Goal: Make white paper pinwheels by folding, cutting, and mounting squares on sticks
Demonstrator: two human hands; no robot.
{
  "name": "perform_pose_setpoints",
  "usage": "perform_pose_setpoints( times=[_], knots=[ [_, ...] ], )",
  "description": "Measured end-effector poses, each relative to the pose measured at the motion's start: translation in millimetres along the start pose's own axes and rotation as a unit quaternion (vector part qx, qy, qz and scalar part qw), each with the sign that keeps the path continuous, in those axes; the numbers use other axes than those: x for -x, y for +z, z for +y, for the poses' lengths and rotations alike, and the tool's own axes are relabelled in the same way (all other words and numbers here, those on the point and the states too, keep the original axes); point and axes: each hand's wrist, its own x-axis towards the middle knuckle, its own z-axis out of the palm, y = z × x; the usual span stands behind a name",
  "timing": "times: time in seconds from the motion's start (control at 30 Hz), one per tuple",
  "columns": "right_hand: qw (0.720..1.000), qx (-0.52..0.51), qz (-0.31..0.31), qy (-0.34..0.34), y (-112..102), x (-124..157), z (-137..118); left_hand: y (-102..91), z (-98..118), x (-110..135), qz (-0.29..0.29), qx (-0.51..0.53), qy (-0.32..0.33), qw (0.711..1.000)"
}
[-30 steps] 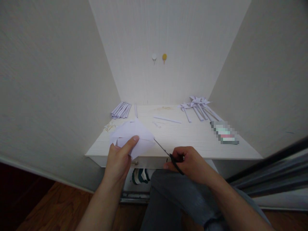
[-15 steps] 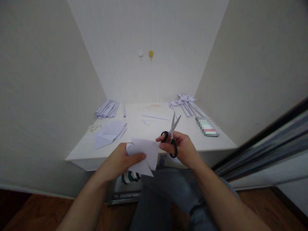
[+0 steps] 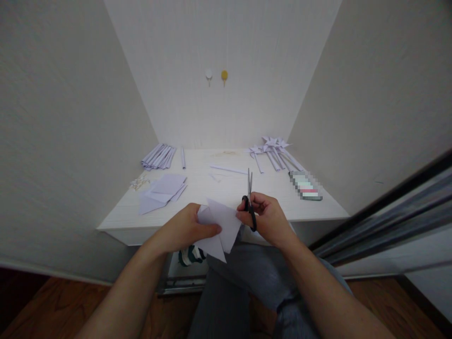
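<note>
My left hand (image 3: 192,228) pinches a white sheet of paper (image 3: 226,221) with slits cut into it, thumb on top, just in front of the table edge. My right hand (image 3: 264,214) has its fingers in the handles of black-handled scissors (image 3: 250,202). Their blades point up and away, only slightly apart, and are clear of the paper. The fingertips of my right hand are at the paper's right edge; whether they grip it I cannot tell. Left of my hands, a stack of paper sheets (image 3: 165,188) lies on the white table (image 3: 212,197).
Rolled paper sticks (image 3: 158,157) lie at the back left, with small pale pieces (image 3: 139,182) in front. A single paper stick (image 3: 229,169) lies mid-table. Paper pinwheels (image 3: 271,146) on sticks are at the back right, behind a phone (image 3: 305,185). Walls enclose the table.
My left hand has moved right with the paper, bringing it up to my right fingertips. The scissors have turned and their blades have come closer together.
</note>
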Motion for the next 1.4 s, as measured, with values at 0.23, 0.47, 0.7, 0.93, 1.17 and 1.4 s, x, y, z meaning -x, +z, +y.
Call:
perform_pose_setpoints(
  times=[0.23, 0.47, 0.7, 0.93, 1.17, 1.4],
  knots=[
    [0.977, -0.11, 0.182, -0.009, 5.0, -5.9, 10.1, 12.5, -7.4, -7.6, 0.121, 0.22, 0.072, 0.965],
    [0.957, -0.144, 0.251, -0.007, 14.6, -5.7, 21.2, 61.6, -26.8, -23.2, 0.198, 0.234, 0.077, 0.949],
    [0.955, -0.149, 0.257, -0.012, 25.0, -1.3, 16.2, 54.9, -18.3, -32.7, 0.234, 0.239, 0.059, 0.94],
    [0.958, -0.137, 0.251, -0.011, 24.7, 0.7, 16.1, 51.9, -12.9, -29.6, 0.239, 0.228, 0.055, 0.942],
    [0.982, -0.116, 0.15, 0.02, 12.5, -3.2, 11.1, 44.0, -1.0, -27.7, 0.295, 0.267, 0.117, 0.91],
    [0.988, 0.001, -0.138, 0.073, -2.9, 6.2, -4.2, 26.8, 30.9, -6.5, 0.336, 0.383, 0.165, 0.845]
  ],
)
